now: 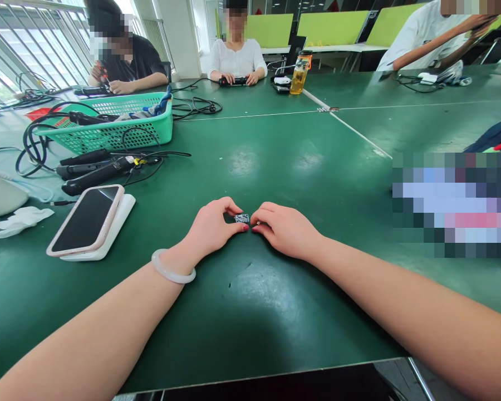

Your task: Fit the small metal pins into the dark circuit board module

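Between the thumb and fingers of my left hand (209,229) is a small dark rectangular piece with a white pattern (241,218), which looks like a little circuit board. My right hand (291,229) is close beside it, thumb and fingers pinched together. A tiny pale bit (258,223) shows at those fingertips, too small to name. The two hands nearly meet just above the green table (250,301). A pale bangle (173,268) circles my left wrist.
At left lie a phone (87,217) on a white box (123,223), a crumpled tissue (20,220) and black corded tools (94,174). Behind them stands a green basket (129,133) with cables. A drink bottle (299,78) stands farther back. Several people sit around the table.
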Tool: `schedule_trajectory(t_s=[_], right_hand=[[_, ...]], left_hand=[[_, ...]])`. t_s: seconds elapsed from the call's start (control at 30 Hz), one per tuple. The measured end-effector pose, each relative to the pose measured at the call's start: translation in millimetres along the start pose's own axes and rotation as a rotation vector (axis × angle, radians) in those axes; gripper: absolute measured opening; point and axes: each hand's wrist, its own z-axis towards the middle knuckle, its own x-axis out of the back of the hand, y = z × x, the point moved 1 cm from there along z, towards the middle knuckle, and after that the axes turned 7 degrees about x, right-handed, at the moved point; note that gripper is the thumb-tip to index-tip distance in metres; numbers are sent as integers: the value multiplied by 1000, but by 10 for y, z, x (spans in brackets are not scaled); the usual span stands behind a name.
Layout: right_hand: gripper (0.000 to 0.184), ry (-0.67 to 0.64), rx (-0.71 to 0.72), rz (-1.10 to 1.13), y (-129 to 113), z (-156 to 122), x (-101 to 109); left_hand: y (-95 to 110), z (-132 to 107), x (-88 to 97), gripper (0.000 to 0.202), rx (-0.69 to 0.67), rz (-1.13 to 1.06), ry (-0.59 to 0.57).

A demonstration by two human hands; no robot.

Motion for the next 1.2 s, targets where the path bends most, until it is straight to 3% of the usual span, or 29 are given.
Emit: schedule_trajectory(t_s=[0.2, 0.37, 0.57, 0.83, 1.2], right_hand=[[21, -6, 26, -7, -25, 7, -5], [17, -7, 36, -12, -30, 19, -18], [17, -17, 64, -18, -32, 20, -8], [17, 180, 66, 47, -61, -8, 28], [19, 244, 114, 18, -48, -12, 21]], left_hand=[[-24, 26, 10, 24, 108, -90, 105], [-12, 28, 15, 23, 120, -71, 109], [-12, 16, 12, 23, 68, -38, 54], [1, -15, -33, 32, -78, -15, -19], [28, -35, -15, 31, -157, -27, -59]])
